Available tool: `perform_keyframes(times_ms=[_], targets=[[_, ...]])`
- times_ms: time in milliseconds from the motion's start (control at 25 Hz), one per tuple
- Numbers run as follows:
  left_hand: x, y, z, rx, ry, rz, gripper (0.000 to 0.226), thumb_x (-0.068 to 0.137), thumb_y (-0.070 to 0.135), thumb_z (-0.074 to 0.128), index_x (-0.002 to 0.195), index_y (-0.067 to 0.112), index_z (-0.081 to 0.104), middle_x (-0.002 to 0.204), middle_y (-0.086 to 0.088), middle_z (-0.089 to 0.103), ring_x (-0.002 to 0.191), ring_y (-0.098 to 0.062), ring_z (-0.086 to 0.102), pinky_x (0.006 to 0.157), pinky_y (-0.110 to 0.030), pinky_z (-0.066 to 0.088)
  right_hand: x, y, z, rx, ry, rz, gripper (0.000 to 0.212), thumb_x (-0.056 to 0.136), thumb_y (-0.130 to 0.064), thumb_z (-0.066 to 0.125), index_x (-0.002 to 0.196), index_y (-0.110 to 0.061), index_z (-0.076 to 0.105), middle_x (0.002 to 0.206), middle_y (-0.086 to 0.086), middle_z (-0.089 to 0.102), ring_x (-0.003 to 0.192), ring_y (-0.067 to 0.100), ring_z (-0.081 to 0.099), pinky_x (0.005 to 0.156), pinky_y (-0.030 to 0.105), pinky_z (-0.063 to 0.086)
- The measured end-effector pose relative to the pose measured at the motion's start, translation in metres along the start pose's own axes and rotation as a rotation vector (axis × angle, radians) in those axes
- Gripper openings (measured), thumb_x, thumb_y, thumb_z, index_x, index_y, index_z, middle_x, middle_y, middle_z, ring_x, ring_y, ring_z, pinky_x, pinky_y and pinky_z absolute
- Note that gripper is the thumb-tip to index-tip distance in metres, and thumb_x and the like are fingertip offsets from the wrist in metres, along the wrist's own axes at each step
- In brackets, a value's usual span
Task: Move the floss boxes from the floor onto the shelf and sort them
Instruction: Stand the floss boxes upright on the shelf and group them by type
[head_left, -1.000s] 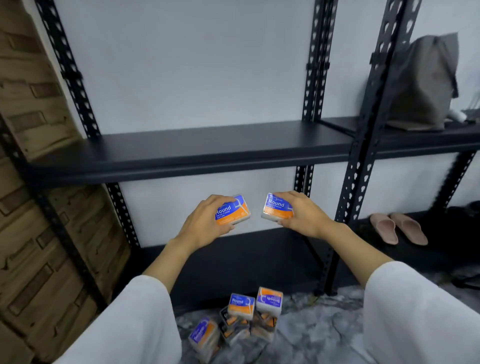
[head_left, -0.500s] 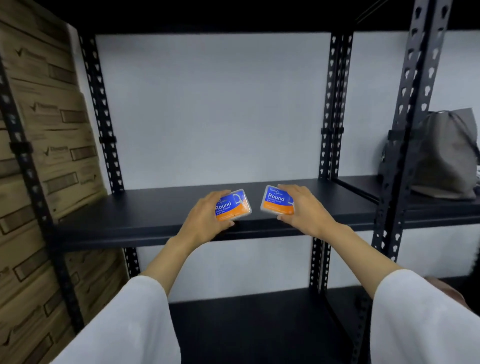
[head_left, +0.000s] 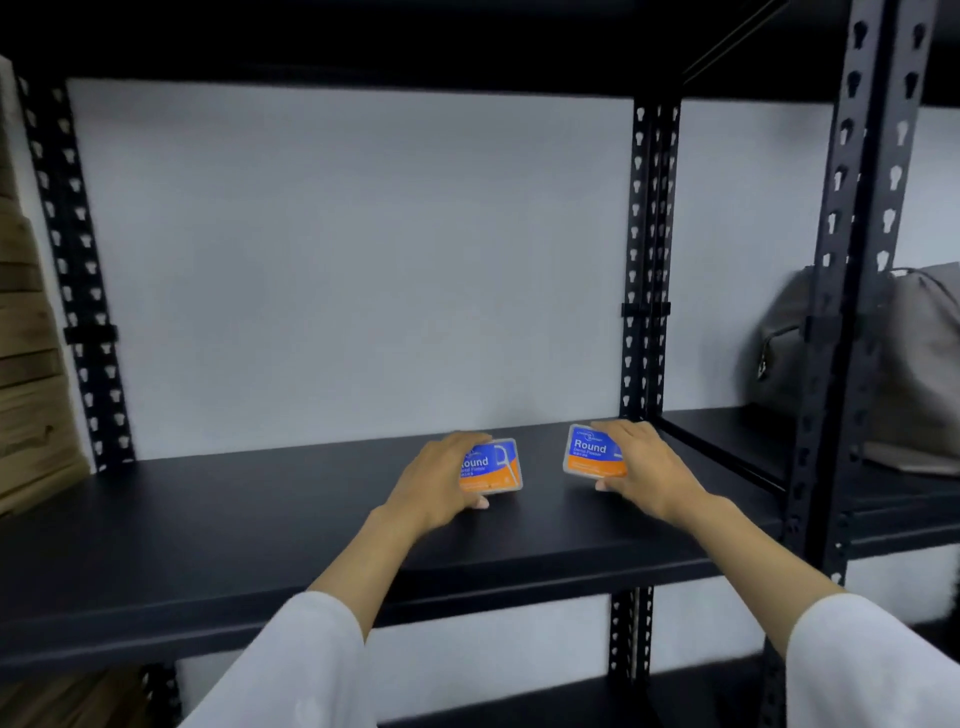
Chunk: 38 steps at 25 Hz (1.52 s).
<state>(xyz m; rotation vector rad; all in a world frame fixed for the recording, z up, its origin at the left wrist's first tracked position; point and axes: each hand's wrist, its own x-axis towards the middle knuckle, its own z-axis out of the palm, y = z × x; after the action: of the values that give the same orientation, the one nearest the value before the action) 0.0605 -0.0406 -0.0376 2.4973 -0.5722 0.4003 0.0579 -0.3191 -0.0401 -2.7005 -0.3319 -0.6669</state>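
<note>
At the centre of the frame, the left hand (head_left: 436, 483) grips one floss box (head_left: 493, 466) and the right hand (head_left: 641, 467) grips another (head_left: 592, 452), both low over the black shelf (head_left: 234, 525). This looks like the placing step; next, letting go side by side.

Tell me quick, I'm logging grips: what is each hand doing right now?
Left hand: grips the left floss box, over the shelf.
Right hand: grips the right floss box.
</note>
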Motion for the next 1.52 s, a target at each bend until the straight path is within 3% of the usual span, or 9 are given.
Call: perform_keyframes(times_ms=[200,440,600,1080,1280,1520], targets=[[0.076,-0.004,0.039,-0.027,-0.017,0.058,0.073,0.075,0.017,0.078,0.137,0.026,0.041,0.134,0.009,0.045,0.119,-0.015,0.041,0.098,-0.028,0.040,0.049,0.043,0.025,0.001,0.018,-0.007,0.078,0.076,-0.028,0.077,0.142,-0.022,0.036,0.138,-0.005,0.045,0.125,0.014,0.034,0.106,0.033,0.035],[0.131,-0.019,0.068,-0.011,0.069,0.101,0.062,0.074,0.013,0.078,0.127,0.026,0.047,0.127,0.008,0.049,0.114,-0.018,0.044,0.089,-0.028,0.043,0.093,0.079,0.047,-0.017,0.108,0.042,0.068,0.075,-0.021,0.078,0.134,-0.020,0.043,0.133,-0.005,0.046,0.120,0.017,0.037,0.101,0.038,0.039],[0.134,-0.021,0.071,0.015,0.132,0.147,0.050,0.082,0.015,0.071,0.125,0.030,0.050,0.128,0.009,0.049,0.113,-0.016,0.044,0.087,-0.029,0.044,0.102,0.082,0.052,-0.028,0.125,0.011,0.065,0.074,-0.019,0.078,0.130,-0.021,0.046,0.130,-0.001,0.046,0.117,0.020,0.038,0.098,0.038,0.042],[0.136,-0.020,0.075,-0.082,0.127,0.136,0.049,0.082,0.016,0.073,0.125,0.023,0.052,0.130,0.004,0.052,0.118,-0.015,0.046,0.089,-0.022,0.040,0.102,0.082,0.053,0.014,0.087,-0.020,0.060,0.082,-0.007,0.067,0.135,-0.023,0.045,0.134,0.000,0.044,0.122,0.015,0.034,0.102,0.030,0.039],[0.137,-0.020,0.076,-0.057,0.112,0.113,0.052,0.082,0.020,0.074,0.128,0.025,0.049,0.131,0.005,0.050,0.120,-0.012,0.043,0.089,-0.023,0.042,0.102,0.080,0.053,-0.005,0.105,-0.018,0.056,0.082,-0.013,0.068,0.133,-0.023,0.047,0.134,0.000,0.046,0.122,0.017,0.038,0.103,0.040,0.039],[0.126,-0.010,0.070,-0.094,0.079,0.098,0.058,0.081,0.033,0.073,0.132,0.023,0.048,0.134,0.004,0.048,0.122,-0.013,0.044,0.097,-0.027,0.043,0.086,0.065,0.044,0.075,0.130,0.006,0.053,0.087,-0.021,0.063,0.136,-0.019,0.046,0.142,0.001,0.045,0.134,0.018,0.034,0.111,0.037,0.030]])
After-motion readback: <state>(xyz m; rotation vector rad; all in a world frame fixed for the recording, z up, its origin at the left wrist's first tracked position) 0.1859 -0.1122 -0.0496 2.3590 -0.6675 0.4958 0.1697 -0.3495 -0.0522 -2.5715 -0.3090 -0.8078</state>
